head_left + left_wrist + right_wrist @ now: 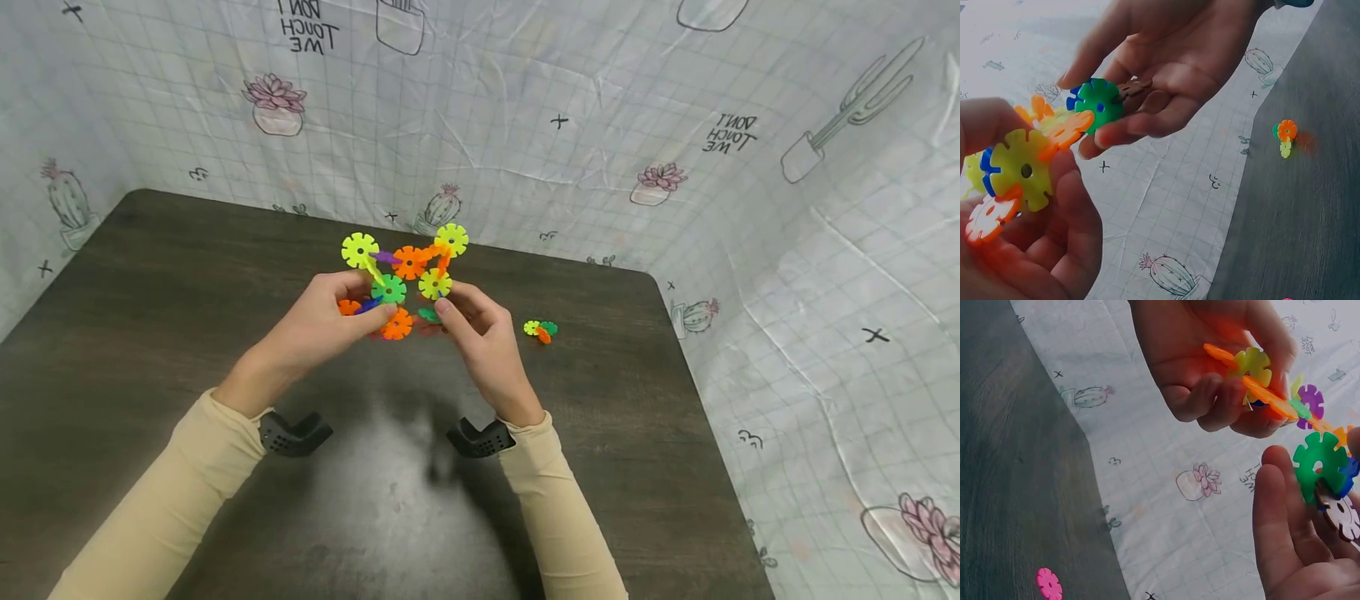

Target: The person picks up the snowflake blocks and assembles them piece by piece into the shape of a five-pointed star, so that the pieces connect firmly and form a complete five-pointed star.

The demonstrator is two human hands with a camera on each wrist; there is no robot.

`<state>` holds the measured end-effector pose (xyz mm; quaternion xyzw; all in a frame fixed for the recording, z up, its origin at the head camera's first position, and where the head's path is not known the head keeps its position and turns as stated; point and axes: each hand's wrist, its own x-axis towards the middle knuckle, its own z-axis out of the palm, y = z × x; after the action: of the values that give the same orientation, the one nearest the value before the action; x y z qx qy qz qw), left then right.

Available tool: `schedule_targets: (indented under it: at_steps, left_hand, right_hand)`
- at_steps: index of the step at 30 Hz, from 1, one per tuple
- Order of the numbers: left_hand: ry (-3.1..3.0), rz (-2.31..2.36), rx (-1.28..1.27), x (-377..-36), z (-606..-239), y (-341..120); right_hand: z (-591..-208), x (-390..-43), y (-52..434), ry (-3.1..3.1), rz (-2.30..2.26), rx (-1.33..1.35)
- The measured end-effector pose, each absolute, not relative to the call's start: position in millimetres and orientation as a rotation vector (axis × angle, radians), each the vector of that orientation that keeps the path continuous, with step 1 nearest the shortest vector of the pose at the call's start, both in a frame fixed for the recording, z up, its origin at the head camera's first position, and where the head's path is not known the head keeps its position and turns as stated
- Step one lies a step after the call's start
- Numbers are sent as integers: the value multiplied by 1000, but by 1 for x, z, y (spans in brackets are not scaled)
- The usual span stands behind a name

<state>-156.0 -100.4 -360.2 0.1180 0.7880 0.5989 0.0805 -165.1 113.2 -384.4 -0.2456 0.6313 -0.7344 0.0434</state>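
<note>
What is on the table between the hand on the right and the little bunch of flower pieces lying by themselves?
Nothing: in the head view, only bare dark table lies between the right hand and the small loose cluster.

The right hand (1300,544) pinches a green notched plastic disc (1319,465). The left hand (1222,369) grips joined orange and yellow-green discs (1250,375). A pink notched plastic disc (1049,584) lies on the dark table (1016,487).

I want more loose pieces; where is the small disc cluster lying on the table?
In the head view the cluster lies on the table, just right of the right hand.
</note>
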Motion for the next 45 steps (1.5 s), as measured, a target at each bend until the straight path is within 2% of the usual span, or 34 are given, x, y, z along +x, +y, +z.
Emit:
schedule_targets:
  at_steps: [15, 23, 45]
  left_hand:
    - [2360, 1735, 412, -158, -361, -104]
    - [2362, 1732, 399, -162, -363, -103]
    - [2301, 1760, 319, -165, -365, -103]
  right_hand:
    - [-387, -167, 116, 2034, -2157, -754]
    - [-392, -169, 114, 2064, -2195, -631]
    - [-396, -168, 110, 1755, -2307, -582]
